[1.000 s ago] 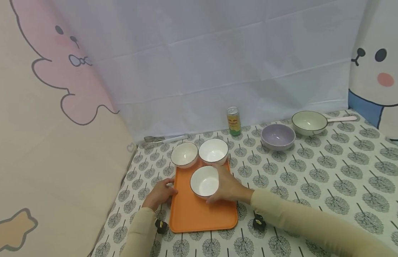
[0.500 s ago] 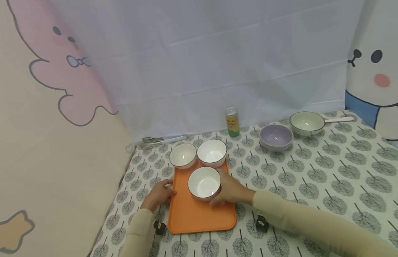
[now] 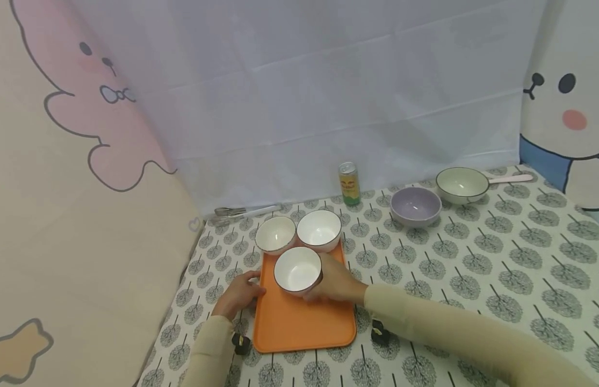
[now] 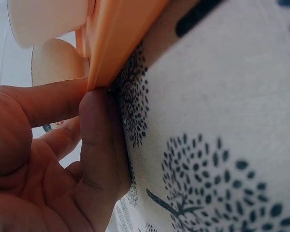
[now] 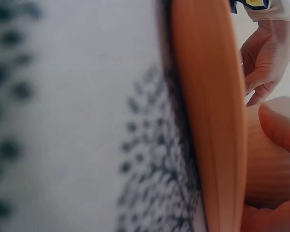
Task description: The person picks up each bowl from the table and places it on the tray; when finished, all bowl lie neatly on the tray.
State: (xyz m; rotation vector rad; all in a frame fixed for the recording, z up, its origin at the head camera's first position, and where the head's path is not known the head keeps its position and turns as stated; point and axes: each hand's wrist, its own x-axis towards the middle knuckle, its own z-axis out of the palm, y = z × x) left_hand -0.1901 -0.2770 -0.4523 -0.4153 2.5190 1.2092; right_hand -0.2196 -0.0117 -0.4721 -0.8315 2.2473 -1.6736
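An orange tray [image 3: 304, 328] lies on the patterned cloth. My left hand [image 3: 239, 294] pinches its left rim, and in the left wrist view finger and thumb meet at the tray edge [image 4: 118, 38]. Over the tray's middle, a white bowl with a dark rim [image 3: 297, 270] is in my right hand [image 3: 335, 279], which grips it from the right side. Whether this bowl touches the tray cannot be told. Two other white bowls stand side by side at the tray's far end, the left bowl [image 3: 275, 235] and the right bowl [image 3: 319, 230].
Behind the tray stands a yellow-green drink can [image 3: 349, 184]. Whisks [image 3: 231, 212] lie at the back left. Farther right are a purple bowl [image 3: 416, 207] and a pale green pan [image 3: 462, 185] with a pink handle. A white curtain [image 3: 299, 97] hangs behind the table.
My right hand has moved the white bowl left across the tray, most of it in the last half second. The left hand keeps its place at the tray's rim.
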